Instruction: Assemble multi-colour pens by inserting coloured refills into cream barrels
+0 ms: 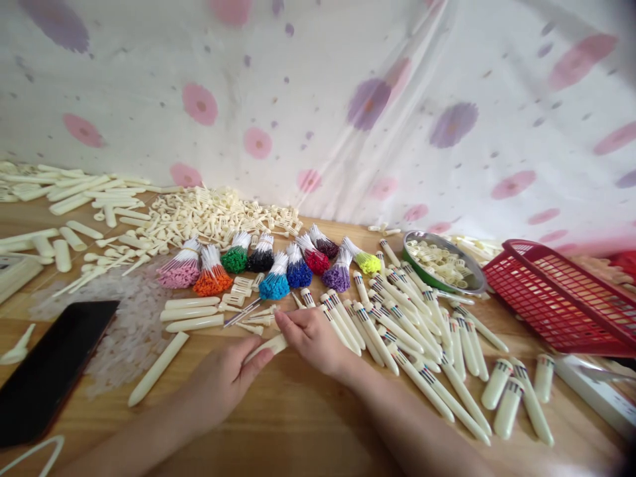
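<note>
Between my two hands is a cream pen barrel [271,346], lying at a slant over the table. The fingers of my left hand [231,371] are wrapped round its lower left end. My right hand [318,339] pinches the upper right end, and its fingers hide that tip. Loose cream barrels [193,313] lie left of my hands, near two thin refills [242,313] and small slotted cream parts [243,286]. Bundles of ink refills, among them a light blue bundle [274,281] and an orange bundle [211,275], sit just beyond. Many multicolour pens [368,331] lie to the right.
A heap of small cream parts [218,215] spreads at the back left. Clear plastic bits [124,331] lie beside a black phone [54,371]. On the right are a metal bowl [477,281] of cream pieces and a red basket [561,298]. A flowered sheet [278,99] hangs behind.
</note>
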Demonstrator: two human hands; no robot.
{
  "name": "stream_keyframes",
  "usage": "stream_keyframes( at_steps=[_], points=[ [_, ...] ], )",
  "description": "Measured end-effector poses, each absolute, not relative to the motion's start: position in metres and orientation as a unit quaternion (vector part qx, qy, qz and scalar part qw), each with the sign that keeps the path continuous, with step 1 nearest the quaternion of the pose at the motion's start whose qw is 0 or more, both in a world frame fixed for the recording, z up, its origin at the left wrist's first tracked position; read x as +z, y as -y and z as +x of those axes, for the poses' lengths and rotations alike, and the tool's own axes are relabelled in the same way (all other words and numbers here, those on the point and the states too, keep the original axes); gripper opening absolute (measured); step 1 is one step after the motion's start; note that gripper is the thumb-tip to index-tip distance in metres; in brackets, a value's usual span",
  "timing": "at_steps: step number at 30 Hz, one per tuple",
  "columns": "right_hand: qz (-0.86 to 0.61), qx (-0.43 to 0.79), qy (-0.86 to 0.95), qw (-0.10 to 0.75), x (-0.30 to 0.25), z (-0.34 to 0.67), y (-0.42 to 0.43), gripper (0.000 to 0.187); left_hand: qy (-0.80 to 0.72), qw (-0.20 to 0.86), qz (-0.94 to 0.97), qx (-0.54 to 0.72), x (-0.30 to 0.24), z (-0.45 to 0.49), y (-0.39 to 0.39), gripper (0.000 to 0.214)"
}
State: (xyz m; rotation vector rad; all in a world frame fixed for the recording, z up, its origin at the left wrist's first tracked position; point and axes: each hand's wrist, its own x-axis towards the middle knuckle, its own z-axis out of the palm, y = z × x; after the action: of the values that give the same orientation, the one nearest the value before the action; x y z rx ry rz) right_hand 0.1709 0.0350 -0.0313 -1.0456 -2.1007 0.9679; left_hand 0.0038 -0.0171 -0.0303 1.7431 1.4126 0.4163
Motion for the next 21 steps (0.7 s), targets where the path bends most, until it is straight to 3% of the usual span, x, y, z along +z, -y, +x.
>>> stream_keyframes(
  at_steps=[6,9,17,21],
  points=[
    [-0.409,0.376,0.779,0.29,-0.03,0.174,-0.032,0.045,-0.538,0.542,0.615,0.197,-0.036,0.006,0.018,0.038],
    [-0.428,0.369,0.777,0.277,-0.033,0.171,-0.032,0.045,-0.547,0.534,0.614,0.196,-0.038,0.009,0.019,0.039],
    [-0.551,0.349,0.706,0.277,-0.05,0.157,-0.047,0.043,-0.639,0.134,0.755,0.065,-0.043,0.017,0.015,0.032],
    [-0.561,0.343,0.702,0.274,-0.049,0.156,-0.052,0.044,-0.642,0.042,0.764,0.032,-0.048,0.022,0.012,0.029]
  ],
)
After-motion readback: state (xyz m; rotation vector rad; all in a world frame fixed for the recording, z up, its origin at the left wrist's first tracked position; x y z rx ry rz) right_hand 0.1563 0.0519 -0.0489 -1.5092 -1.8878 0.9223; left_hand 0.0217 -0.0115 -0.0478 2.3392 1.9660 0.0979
